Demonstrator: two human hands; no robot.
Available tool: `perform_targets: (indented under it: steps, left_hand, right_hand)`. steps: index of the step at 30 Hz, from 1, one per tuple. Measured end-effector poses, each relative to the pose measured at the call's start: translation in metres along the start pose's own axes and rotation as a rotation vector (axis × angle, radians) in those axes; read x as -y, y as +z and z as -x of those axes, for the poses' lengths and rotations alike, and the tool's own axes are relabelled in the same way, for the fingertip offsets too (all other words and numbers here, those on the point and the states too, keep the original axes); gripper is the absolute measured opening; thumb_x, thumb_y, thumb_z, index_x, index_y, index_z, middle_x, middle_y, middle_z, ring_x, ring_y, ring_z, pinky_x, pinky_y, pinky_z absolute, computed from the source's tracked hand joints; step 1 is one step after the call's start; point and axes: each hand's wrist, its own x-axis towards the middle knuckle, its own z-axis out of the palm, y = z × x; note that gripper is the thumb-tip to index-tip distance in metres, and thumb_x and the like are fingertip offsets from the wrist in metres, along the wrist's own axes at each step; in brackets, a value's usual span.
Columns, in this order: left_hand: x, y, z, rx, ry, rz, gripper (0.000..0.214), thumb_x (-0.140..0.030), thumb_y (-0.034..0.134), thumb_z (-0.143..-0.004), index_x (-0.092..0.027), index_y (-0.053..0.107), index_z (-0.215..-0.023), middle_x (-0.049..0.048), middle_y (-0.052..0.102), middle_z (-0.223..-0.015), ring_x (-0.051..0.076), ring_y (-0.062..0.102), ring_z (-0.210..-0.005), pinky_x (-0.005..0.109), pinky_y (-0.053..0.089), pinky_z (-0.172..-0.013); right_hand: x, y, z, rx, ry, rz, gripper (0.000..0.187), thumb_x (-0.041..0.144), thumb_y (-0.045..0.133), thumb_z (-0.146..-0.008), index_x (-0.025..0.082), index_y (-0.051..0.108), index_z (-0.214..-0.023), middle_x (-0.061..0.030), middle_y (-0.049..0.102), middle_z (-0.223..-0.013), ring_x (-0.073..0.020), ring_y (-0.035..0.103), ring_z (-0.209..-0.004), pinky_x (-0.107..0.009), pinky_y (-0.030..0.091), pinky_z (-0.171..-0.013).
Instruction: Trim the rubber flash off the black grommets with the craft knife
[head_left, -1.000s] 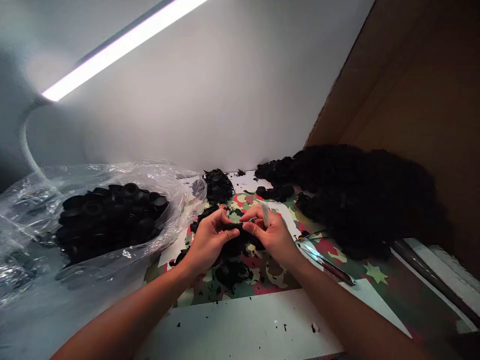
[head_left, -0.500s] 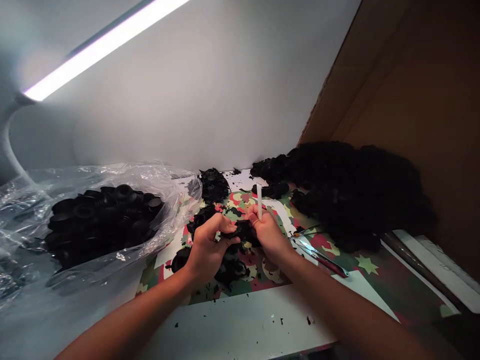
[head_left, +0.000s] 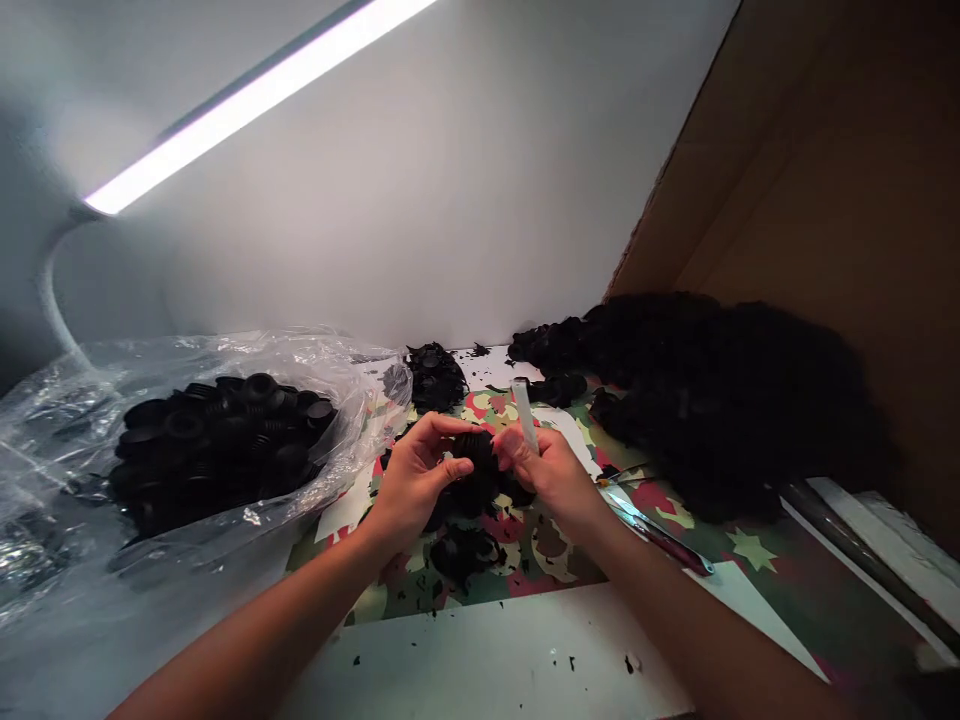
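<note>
My left hand [head_left: 412, 480] is closed around a black ribbed rubber part [head_left: 472, 445], with thumb and fingers on its left side. Against the right side of this part are the fingertips of my right hand [head_left: 551, 480]. That hand is closed on a flat, whitish stick-like tool [head_left: 524, 412], which points up out of the fist; its lower end is hidden. Below the hands, black rubber scraps [head_left: 465, 555] lie on a camouflage-patterned mat [head_left: 555, 555].
Black ribbed parts [head_left: 225, 430] fill a clear plastic bag [head_left: 360, 375] at left. A large black heap [head_left: 720, 400] sits by the cardboard [head_left: 810, 170]. A metal tool with a dark red handle [head_left: 675, 545] lies right of my hands. A lamp [head_left: 262, 105] shines above.
My left hand's grip has opened out around the black part, whose ribs now show. The whitish tool in my right hand has tilted to the left. The whole view has shifted slightly.
</note>
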Motion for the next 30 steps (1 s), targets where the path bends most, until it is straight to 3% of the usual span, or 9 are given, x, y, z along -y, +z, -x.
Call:
perform_targets:
  steps: [2, 5, 7, 11, 13, 17, 23, 26, 30]
  left_hand:
    - [-0.001, 0.002, 0.002, 0.008, 0.028, -0.086, 0.021, -0.021, 0.078, -0.084, -0.021, 0.071, -0.104, 0.0057, 0.069, -0.108, 0.022, 0.062, -0.111, 0.030, 0.048, -0.097]
    - [-0.004, 0.005, 0.004, -0.050, -0.024, -0.177, 0.041, -0.024, 0.081, -0.081, -0.023, 0.066, -0.119, 0.0068, 0.063, -0.126, 0.024, 0.056, -0.124, 0.033, 0.044, -0.104]
    - [-0.006, 0.006, 0.004, -0.087, -0.139, -0.181, 0.053, -0.029, 0.084, -0.077, -0.023, 0.063, -0.125, 0.0074, 0.064, -0.123, 0.024, 0.060, -0.116, 0.033, 0.049, -0.097]
    - [-0.013, 0.007, 0.003, -0.084, -0.266, -0.118, 0.036, -0.037, 0.081, -0.078, -0.017, 0.072, -0.107, 0.0062, 0.073, -0.099, 0.022, 0.068, -0.092, 0.032, 0.055, -0.083]
    - [-0.016, 0.007, 0.002, -0.097, -0.250, -0.145, 0.034, -0.037, 0.081, -0.079, -0.017, 0.074, -0.105, 0.0064, 0.074, -0.105, 0.022, 0.069, -0.096, 0.031, 0.055, -0.086]
    - [-0.015, 0.005, 0.003, -0.084, -0.194, -0.260, 0.037, -0.035, 0.078, -0.083, -0.020, 0.073, -0.115, 0.0082, 0.071, -0.119, 0.023, 0.069, -0.100, 0.031, 0.057, -0.083]
    - [-0.008, 0.004, 0.005, -0.024, 0.023, -0.526, 0.032, -0.024, 0.075, -0.086, -0.023, 0.072, -0.118, 0.0037, 0.075, -0.105, 0.019, 0.067, -0.087, 0.030, 0.054, -0.080]
    - [-0.008, 0.006, 0.007, 0.011, 0.115, -0.647, 0.027, -0.016, 0.073, -0.086, -0.023, 0.073, -0.112, 0.0015, 0.073, -0.095, 0.017, 0.064, -0.080, 0.028, 0.051, -0.075]
    - [-0.009, 0.011, 0.011, 0.018, 0.139, -0.707, 0.027, -0.011, 0.079, -0.078, -0.021, 0.071, -0.102, 0.0013, 0.071, -0.092, 0.018, 0.064, -0.082, 0.028, 0.049, -0.074]
  right_hand:
    - [0.001, 0.004, 0.003, 0.045, -0.029, -0.023, 0.048, 0.063, 0.068, -0.082, 0.018, 0.056, -0.071, 0.0043, 0.040, -0.061, -0.0097, 0.029, -0.053, -0.026, 0.023, -0.050]
    - [-0.001, 0.009, 0.006, -0.064, -0.170, 0.070, 0.035, 0.046, 0.072, -0.085, 0.019, 0.055, -0.072, 0.0046, 0.041, -0.063, -0.0108, 0.033, -0.056, -0.026, 0.027, -0.053]
    - [-0.004, 0.011, 0.007, -0.135, -0.331, 0.203, 0.028, 0.035, 0.071, -0.089, 0.019, 0.056, -0.071, 0.0032, 0.046, -0.066, -0.0119, 0.039, -0.060, -0.026, 0.031, -0.056]
    - [-0.005, 0.009, 0.008, -0.060, -0.538, 0.356, 0.022, 0.027, 0.069, -0.092, 0.020, 0.064, -0.072, -0.0002, 0.059, -0.075, -0.0139, 0.052, -0.069, -0.027, 0.039, -0.062]
    - [-0.002, 0.006, 0.009, -0.072, -0.526, 0.341, 0.023, 0.032, 0.066, -0.094, 0.020, 0.068, -0.075, -0.0012, 0.062, -0.077, -0.0149, 0.055, -0.071, -0.027, 0.042, -0.064]
    - [0.005, -0.003, 0.011, -0.252, -0.456, 0.285, 0.038, 0.040, 0.048, -0.104, 0.021, 0.073, -0.082, -0.0049, 0.064, -0.084, -0.0183, 0.061, -0.082, -0.031, 0.047, -0.075]
    - [0.006, 0.002, 0.009, -0.170, -0.464, 0.376, 0.015, 0.035, 0.068, -0.092, 0.025, 0.076, -0.100, -0.0060, 0.064, -0.095, -0.0219, 0.063, -0.089, -0.034, 0.052, -0.077]
    - [0.003, 0.008, 0.008, -0.174, -0.513, 0.426, 0.004, 0.025, 0.071, -0.090, 0.024, 0.074, -0.090, -0.0046, 0.064, -0.090, -0.0210, 0.063, -0.085, -0.033, 0.051, -0.075]
    - [-0.001, 0.011, 0.009, -0.189, -0.562, 0.466, 0.021, 0.007, 0.058, -0.089, 0.022, 0.063, -0.075, -0.0018, 0.061, -0.080, -0.0172, 0.058, -0.075, -0.029, 0.045, -0.067]
